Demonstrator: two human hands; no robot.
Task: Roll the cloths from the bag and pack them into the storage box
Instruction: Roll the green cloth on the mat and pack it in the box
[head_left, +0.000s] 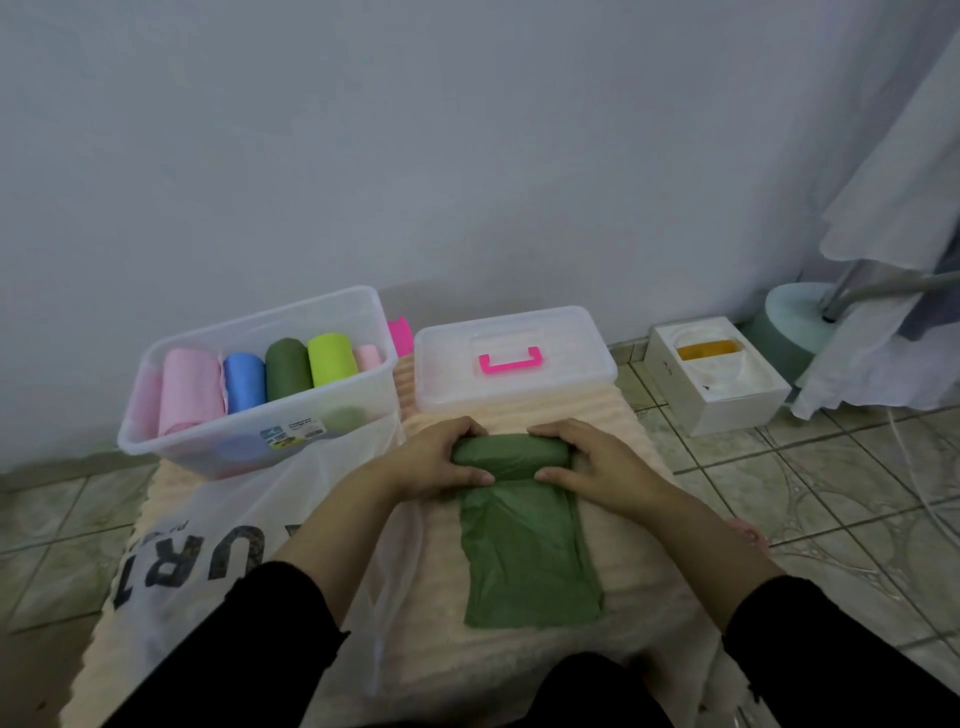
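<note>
A dark green cloth (530, 556) lies on a peach mat, its far end wound into a roll. My left hand (436, 457) grips the roll's left end and my right hand (587, 462) grips its right end. The flat part of the cloth stretches toward me. The clear storage box (171, 441) stands at the far left and holds several rolled cloths: pink, blue, dark green, lime. A white translucent bag (218, 525) with dark lettering lies flat in front of the box, under my left arm.
The box's clear lid (571, 379) with a pink handle lies beyond the cloth. A white carton (727, 410) sits on the tiled floor to the right. A fan base and hanging white fabric fill the far right. A wall runs close behind.
</note>
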